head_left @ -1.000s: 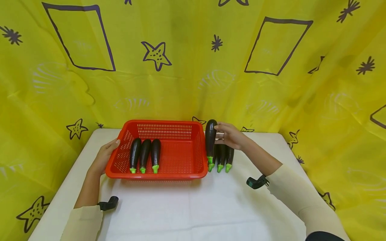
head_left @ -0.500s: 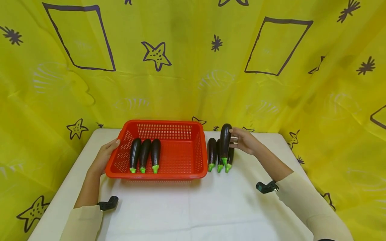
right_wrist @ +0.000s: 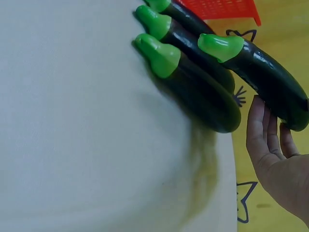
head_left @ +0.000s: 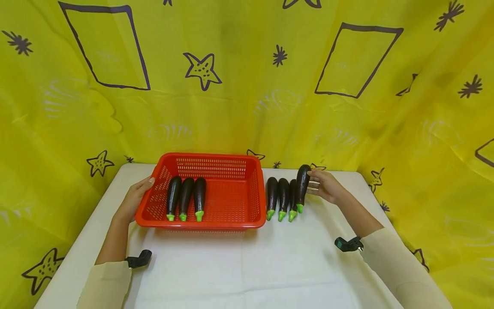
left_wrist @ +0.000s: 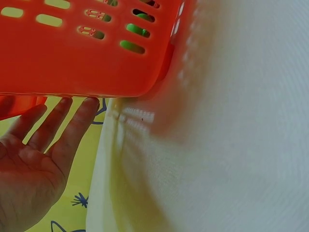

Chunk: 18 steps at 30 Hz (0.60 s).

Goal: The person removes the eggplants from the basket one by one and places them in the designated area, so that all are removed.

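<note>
My left hand holds the left rim of a red plastic basket, thumb on top. In the left wrist view its fingers reach under the rim edge. Three dark eggplants with green stem ends lie side by side in the basket's left half. Right of the basket, another three eggplants lie in a row on the table. My right hand pinches one more eggplant near its rounded end, just right of that row. In the right wrist view this held eggplant is raised, its stem end pointing left.
A white cloth covers the table. Behind and on both sides hangs a yellow curtain with drawn starfish and frames, close to the table's back edge. A black wrist camera sits on the left forearm, another camera on the right.
My right hand has carried the eggplant rightward and lower, from beside the basket's right rim, over the row, to the row's right end. The left hand and the basket stay put.
</note>
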{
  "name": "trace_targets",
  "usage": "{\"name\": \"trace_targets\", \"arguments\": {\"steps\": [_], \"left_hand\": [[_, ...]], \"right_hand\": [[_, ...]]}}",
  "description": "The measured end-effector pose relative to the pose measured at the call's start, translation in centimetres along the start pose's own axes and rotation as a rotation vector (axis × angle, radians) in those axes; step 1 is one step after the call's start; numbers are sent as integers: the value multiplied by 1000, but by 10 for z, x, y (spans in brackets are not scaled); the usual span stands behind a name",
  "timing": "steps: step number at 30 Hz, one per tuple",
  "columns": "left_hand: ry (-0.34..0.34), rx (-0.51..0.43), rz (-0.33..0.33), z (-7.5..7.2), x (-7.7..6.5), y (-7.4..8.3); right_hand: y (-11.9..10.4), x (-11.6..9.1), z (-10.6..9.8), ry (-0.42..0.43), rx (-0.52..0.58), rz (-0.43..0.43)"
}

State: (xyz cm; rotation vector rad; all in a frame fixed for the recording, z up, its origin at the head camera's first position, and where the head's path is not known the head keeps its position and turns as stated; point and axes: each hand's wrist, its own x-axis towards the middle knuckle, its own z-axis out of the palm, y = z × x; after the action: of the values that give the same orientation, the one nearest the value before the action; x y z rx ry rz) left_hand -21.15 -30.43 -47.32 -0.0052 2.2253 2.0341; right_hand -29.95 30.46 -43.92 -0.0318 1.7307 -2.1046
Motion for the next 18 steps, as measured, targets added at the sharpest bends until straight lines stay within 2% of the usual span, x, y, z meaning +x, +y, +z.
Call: {"name": "trace_targets", "arguments": {"steps": [12, 18], "left_hand": [[-7, 0, 22, 0, 1, 0], [-6, -8, 5, 0, 0, 0]], "right_hand": [[12, -2, -22, 60, -50, 47], [20, -4, -27, 83, -69, 73]]}}
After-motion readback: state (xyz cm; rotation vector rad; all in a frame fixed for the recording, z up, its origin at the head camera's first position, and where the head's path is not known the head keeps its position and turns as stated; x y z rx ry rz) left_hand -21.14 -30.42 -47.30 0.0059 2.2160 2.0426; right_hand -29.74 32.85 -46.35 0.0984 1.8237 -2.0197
